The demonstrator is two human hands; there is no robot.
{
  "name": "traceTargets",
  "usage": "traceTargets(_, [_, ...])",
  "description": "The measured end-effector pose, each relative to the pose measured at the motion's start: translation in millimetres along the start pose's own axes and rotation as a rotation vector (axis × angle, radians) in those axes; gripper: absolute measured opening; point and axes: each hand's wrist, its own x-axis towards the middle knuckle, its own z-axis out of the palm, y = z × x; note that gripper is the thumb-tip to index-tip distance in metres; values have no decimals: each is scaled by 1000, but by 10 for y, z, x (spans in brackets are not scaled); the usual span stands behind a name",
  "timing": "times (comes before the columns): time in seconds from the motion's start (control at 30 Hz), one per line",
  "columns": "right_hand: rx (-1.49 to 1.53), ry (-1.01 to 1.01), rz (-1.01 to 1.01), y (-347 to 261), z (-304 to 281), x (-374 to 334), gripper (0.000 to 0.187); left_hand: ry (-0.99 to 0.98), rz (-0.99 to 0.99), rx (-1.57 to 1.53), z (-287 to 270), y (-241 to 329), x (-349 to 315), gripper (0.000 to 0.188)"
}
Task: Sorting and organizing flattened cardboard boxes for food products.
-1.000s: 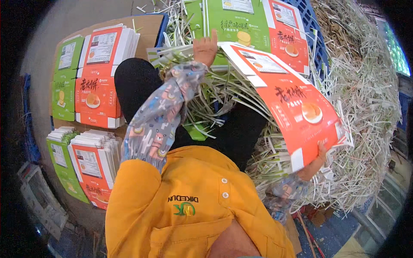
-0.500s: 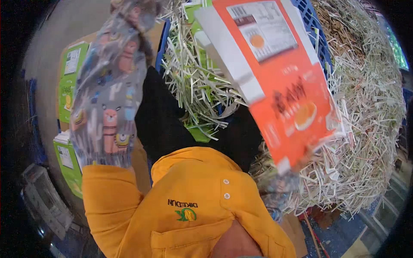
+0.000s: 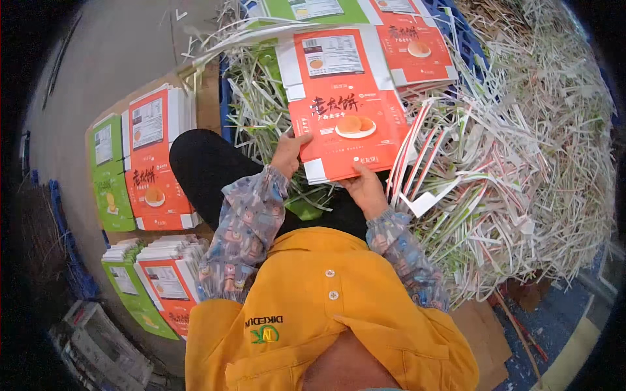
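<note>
In front of my lap I hold a flat stack of orange-red printed carton blanks [image 3: 349, 111] with white flaps. My left hand [image 3: 289, 153] closes on the stack's left edge with the thumb on top. My right hand [image 3: 366, 191] grips its near edge, thumb above and the other fingers mostly hidden beneath. Beyond, more orange carton blanks [image 3: 422, 49] lie beside green carton blanks [image 3: 355, 12]. Long white paper strips [image 3: 248, 36], partly blurred, trail across the upper left of the stack.
A large heap of shredded paper strips [image 3: 515, 195] fills the right side, by a blue plastic crate [image 3: 456, 36]. On cardboard at the left stand piles of green blanks [image 3: 112, 176] and orange blanks [image 3: 153, 159]. Nearer are further stacks [image 3: 173, 280]. A grey object [image 3: 104, 352] lies lower left.
The orange stack has come from a tilted position at the right to the middle. My left hand has come down from the upper left onto it. Red-edged strips now lie on the heap.
</note>
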Motion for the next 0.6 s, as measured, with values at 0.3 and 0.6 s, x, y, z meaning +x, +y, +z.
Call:
traceTargets(0.3, [-970,-105,-306,-299,176,-195,20,-78,20,-79,-74,-168,113,35])
traceTargets(0.6, [-1819,376,-1064,-1240,-666,1185,29,-106,38,-69,-133,-105,119,34])
